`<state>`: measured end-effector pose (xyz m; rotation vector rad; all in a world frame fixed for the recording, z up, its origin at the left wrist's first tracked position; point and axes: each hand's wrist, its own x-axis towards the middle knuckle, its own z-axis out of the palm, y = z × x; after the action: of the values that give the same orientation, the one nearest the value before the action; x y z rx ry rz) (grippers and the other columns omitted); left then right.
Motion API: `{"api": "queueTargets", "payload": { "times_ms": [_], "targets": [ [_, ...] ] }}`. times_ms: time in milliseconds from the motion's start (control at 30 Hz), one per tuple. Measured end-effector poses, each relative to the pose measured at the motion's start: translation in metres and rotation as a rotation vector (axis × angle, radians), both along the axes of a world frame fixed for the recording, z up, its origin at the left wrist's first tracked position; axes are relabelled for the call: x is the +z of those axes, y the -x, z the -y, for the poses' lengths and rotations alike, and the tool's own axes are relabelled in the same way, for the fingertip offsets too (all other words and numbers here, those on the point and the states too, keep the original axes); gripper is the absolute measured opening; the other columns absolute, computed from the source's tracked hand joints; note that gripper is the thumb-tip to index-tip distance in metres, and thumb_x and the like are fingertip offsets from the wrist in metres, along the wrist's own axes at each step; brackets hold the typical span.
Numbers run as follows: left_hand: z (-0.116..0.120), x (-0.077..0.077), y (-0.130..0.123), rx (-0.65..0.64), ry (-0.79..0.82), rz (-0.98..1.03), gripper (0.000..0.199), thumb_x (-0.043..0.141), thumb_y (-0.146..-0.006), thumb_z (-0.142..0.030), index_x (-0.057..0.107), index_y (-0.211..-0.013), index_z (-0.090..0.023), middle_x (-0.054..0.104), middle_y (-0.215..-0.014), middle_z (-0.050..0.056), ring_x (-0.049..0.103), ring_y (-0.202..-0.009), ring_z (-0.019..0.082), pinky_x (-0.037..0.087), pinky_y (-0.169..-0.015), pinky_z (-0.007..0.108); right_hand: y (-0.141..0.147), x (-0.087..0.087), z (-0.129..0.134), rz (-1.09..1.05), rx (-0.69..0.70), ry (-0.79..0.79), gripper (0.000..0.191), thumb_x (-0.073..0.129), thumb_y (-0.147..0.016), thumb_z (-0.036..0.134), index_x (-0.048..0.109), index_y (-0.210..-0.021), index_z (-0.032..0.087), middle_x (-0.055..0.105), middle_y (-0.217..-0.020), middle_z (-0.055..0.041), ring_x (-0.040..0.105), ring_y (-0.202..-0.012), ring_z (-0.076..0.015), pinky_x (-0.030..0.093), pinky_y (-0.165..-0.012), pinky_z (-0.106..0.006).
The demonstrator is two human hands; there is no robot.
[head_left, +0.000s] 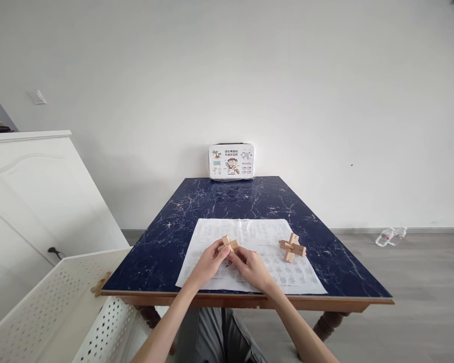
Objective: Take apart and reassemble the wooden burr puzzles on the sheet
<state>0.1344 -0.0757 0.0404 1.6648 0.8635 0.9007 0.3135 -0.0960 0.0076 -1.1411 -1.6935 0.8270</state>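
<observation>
Both hands meet over a printed paper sheet [208,229] near the table's front edge. Between them is a small wooden interlocking puzzle [229,242], made of crossed light-wood bars. My left hand [209,262] is closed on its left side, thumb toward me. My right hand [251,265] grips the right side with fingers and thumb together. Fingers cover the puzzle's lower part. A second wooden puzzle [293,248], shaped like a cross with bars sticking out several ways, lies on the sheet's right side, apart from my hands.
The dark blue marbled table [166,232] reaches back to the wall. A white cartoon-printed case [231,162] stands at its far edge. Left of the table is a white perforated basket [60,292] beside a white cabinet [41,201]. Clear plastic bottles [390,236] lie on the floor at right.
</observation>
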Motion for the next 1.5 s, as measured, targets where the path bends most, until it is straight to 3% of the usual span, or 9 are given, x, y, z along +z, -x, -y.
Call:
{"api": "queueTargets", "payload": {
  "times_ms": [267, 433, 600, 700, 900, 1000, 1200, 1500],
  "targets": [
    [0.001, 0.004, 0.002, -0.056, -0.019, -0.029, 0.056, 0.057, -0.1, -0.058, 0.062, -0.138, -0.017, 0.073, -0.107, 0.01, 0.066, -0.096, 0.027, 0.052, -0.092, 0.038, -0.01, 0.005, 0.001, -0.062, 0.134, 0.08, 0.054, 0.051, -0.099, 0.067, 0.072, -0.085, 0.019, 0.069, -0.075, -0.0025, 0.053, -0.061, -0.0156, 0.039, -0.059, -0.027],
    [-0.003, -0.001, 0.003, -0.027, -0.006, 0.056, 0.063, 0.058, -0.098, -0.062, 0.059, -0.143, -0.018, 0.07, -0.118, 0.011, 0.063, -0.11, 0.029, 0.049, -0.101, 0.039, -0.01, 0.009, -0.001, -0.192, 0.236, 0.145, 0.061, 0.045, -0.098, 0.073, 0.073, -0.103, 0.019, 0.067, -0.073, -0.0022, 0.058, -0.067, -0.0185, 0.048, -0.068, -0.03],
    [-0.006, -0.005, 0.006, -0.103, 0.039, 0.09, 0.064, 0.056, -0.1, -0.061, 0.058, -0.146, -0.016, 0.071, -0.108, 0.011, 0.064, -0.1, 0.026, 0.049, -0.097, 0.038, -0.014, 0.013, -0.001, -0.242, 0.26, 0.196, 0.06, 0.056, -0.091, 0.075, 0.073, -0.1, 0.018, 0.071, -0.083, -0.0045, 0.058, -0.069, -0.0178, 0.05, -0.07, -0.03],
    [-0.008, -0.008, 0.006, -0.176, 0.11, 0.183, 0.065, 0.057, -0.1, -0.061, 0.057, -0.148, -0.017, 0.07, -0.122, 0.014, 0.064, -0.109, 0.029, 0.049, -0.097, 0.039, -0.015, 0.011, -0.001, -0.318, 0.28, 0.179, 0.054, 0.065, -0.089, 0.07, 0.074, -0.102, 0.018, 0.074, -0.088, -0.0057, 0.061, -0.069, -0.0176, 0.05, -0.068, -0.03],
    [-0.01, -0.015, 0.008, -0.192, 0.162, 0.256, 0.066, 0.065, -0.097, -0.058, 0.056, -0.15, -0.019, 0.065, -0.141, 0.016, 0.058, -0.13, 0.034, 0.042, -0.111, 0.044, -0.013, 0.009, -0.002, -0.414, 0.252, 0.193, 0.049, 0.077, -0.081, 0.065, 0.072, -0.098, 0.02, 0.076, -0.091, -0.0063, 0.071, -0.087, -0.0256, 0.052, -0.07, -0.032],
    [-0.01, -0.014, 0.008, -0.173, 0.147, 0.254, 0.065, 0.066, -0.096, -0.056, 0.057, -0.149, -0.019, 0.065, -0.142, 0.015, 0.056, -0.135, 0.035, 0.04, -0.115, 0.046, -0.011, 0.004, -0.004, -0.418, 0.227, 0.165, 0.044, 0.077, -0.082, 0.062, 0.068, -0.092, 0.02, 0.073, -0.086, -0.0041, 0.068, -0.08, -0.0224, 0.05, -0.07, -0.032],
    [-0.006, -0.01, 0.002, -0.027, 0.074, 0.156, 0.063, 0.072, -0.093, -0.052, 0.057, -0.146, -0.021, 0.066, -0.142, 0.012, 0.058, -0.135, 0.034, 0.041, -0.117, 0.047, -0.003, -0.009, -0.01, -0.347, -0.005, 0.098, 0.047, 0.077, -0.081, 0.063, 0.051, -0.08, 0.024, 0.06, -0.07, 0.001, 0.054, -0.062, -0.0169, 0.042, -0.058, -0.029],
    [-0.007, -0.013, 0.0, 0.026, 0.026, 0.097, 0.063, 0.077, -0.089, -0.047, 0.057, -0.143, -0.021, 0.064, -0.145, 0.013, 0.058, -0.137, 0.034, 0.044, -0.116, 0.046, 0.0, -0.011, -0.008, -0.302, -0.07, 0.093, 0.041, 0.075, -0.083, 0.058, 0.054, -0.082, 0.023, 0.065, -0.075, -0.0021, 0.059, -0.063, -0.0187, 0.044, -0.058, -0.031]
  ]
}}
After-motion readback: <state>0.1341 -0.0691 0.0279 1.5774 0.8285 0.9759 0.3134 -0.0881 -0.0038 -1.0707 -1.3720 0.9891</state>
